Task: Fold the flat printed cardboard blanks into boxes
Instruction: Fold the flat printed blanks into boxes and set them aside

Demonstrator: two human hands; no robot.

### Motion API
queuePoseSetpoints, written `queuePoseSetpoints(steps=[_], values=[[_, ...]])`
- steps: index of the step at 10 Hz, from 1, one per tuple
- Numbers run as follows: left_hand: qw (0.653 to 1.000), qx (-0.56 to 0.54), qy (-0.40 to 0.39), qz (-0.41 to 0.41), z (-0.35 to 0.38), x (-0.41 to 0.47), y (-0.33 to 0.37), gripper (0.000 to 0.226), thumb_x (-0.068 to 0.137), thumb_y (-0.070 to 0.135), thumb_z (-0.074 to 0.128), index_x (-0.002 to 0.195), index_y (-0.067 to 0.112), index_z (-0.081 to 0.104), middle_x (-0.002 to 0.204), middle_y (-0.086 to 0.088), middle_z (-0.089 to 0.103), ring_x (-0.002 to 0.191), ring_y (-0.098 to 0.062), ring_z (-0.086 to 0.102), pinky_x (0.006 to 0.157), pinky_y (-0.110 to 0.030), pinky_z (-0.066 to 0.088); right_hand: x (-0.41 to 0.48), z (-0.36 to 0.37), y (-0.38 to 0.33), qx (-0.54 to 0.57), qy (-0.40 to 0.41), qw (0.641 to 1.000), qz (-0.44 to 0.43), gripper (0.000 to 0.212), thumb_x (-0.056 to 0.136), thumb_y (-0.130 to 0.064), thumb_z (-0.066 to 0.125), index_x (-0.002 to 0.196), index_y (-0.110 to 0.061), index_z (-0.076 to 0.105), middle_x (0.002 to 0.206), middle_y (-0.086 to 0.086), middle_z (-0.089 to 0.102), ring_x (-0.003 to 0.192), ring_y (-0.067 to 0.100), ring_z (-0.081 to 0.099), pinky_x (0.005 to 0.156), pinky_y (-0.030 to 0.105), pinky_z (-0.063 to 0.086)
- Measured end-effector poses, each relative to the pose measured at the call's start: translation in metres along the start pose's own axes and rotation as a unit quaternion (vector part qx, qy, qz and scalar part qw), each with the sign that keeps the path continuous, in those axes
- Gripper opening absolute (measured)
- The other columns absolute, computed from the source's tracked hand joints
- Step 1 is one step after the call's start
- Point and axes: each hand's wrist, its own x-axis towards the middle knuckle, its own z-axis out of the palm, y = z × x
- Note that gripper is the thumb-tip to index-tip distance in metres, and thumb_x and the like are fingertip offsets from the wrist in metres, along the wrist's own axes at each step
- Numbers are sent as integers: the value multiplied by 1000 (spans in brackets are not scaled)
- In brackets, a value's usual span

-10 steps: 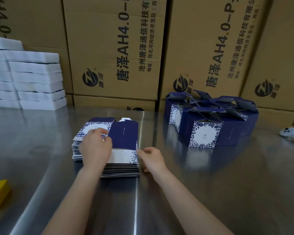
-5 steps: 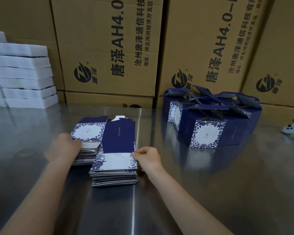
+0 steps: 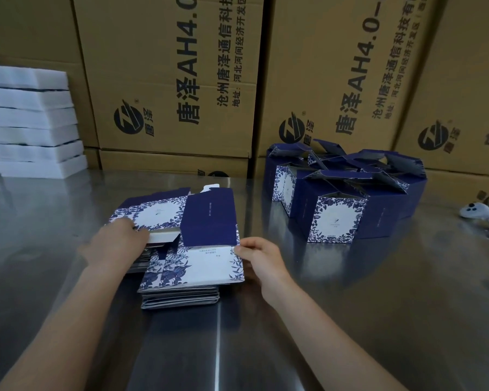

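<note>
Navy-and-white printed card lies flat in two overlapping piles at the middle of the steel table (image 3: 350,306): a near stack (image 3: 181,292) and, just behind and to its left, a far stack (image 3: 156,215). We hold both. Our right hand (image 3: 261,258) pinches the right edge of the top blank (image 3: 206,249) on the near stack, fingers curled. Our left hand (image 3: 116,246) grips the near-left edge of the far stack, thumb on the floral panel, though how many sheets it has we cannot tell.

We judge this to be the pick-up step: one blank is being singled out, with no panel opened yet. The next move calls for lifting that sheet alone, then squaring it open along its creases without dragging the sheets beneath.

Finished boxes (image 3: 336,218) cluster to the right, flaps up. Brown cartons (image 3: 167,80) wall the back, white trays (image 3: 31,122) are stacked far left, and a white handheld device (image 3: 474,213) lies at the right edge.
</note>
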Motion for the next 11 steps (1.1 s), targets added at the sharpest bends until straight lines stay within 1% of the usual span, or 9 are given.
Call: queuePoseSetpoints(steps=[1,2,4,5,6,7,8,10,11], values=[[999,37,-4,-2,0,-5,11,26,93,39,50,107,20,62,115,-13,64,114,-37,55,114,-55,20,-1,-16,-4,72,-21,997,10,11,88,2,60,87,-9,63,89,13,67,82,25,60,78,39,50],[1000,8,2,8,3,-12,21,28,95,39,45,112,21,60,105,-11,65,118,-37,54,118,-60,5,-1,-34,-11,152,-39,987,15,13,90,5,53,89,-7,56,82,12,66,73,24,63,64,31,52],[973,-221,-11,62,11,-24,45,55,97,44,48,145,17,40,135,-14,57,118,-34,54,100,-43,38,2,-80,-23,192,-42,980,-8,10,93,2,48,91,-7,54,84,12,65,74,24,63,63,32,53],[935,-349,-27,54,17,-36,61,60,95,45,53,148,19,37,129,-5,55,103,-23,54,82,-33,35,2,-103,-26,188,-56,980,-27,13,96,-1,45,90,-8,54,86,11,68,76,23,65,65,33,53],[906,-418,-38,48,22,-48,76,56,93,36,60,143,21,41,108,10,50,92,-14,52,78,-31,36,2,-118,-28,192,-61,979,-43,17,97,-2,44,87,-12,55,83,7,70,72,20,68,61,30,55],[873,-482,-54,56,25,-55,86,31,91,21,63,118,27,50,100,16,59,92,-14,58,81,-32,46,4,-126,-30,168,-57,981,-71,16,97,-2,46,95,-14,57,89,6,71,74,19,69,61,28,56],[846,-527,-40,71,28,-63,94,42,89,11,62,126,29,50,109,17,62,96,-2,59,88,-31,46,8,-129,-30,134,-37,985,-104,24,98,-1,47,109,-18,59,97,5,74,80,19,71,62,29,57],[826,-539,-68,150,47,-77,106,73,95,14,60,153,30,20,120,43,37,93,40,36,73,8,33,9,-138,-32,88,69,984,-141,33,96,2,47,104,-26,64,102,3,75,86,20,71,69,34,57],[862,-460,-90,193,55,-80,103,81,97,22,58,155,36,3,88,66,32,80,42,35,69,9,30,8,-141,-34,83,108,979,-153,37,93,3,49,95,-30,67,106,5,73,97,27,67,90,50,51]])
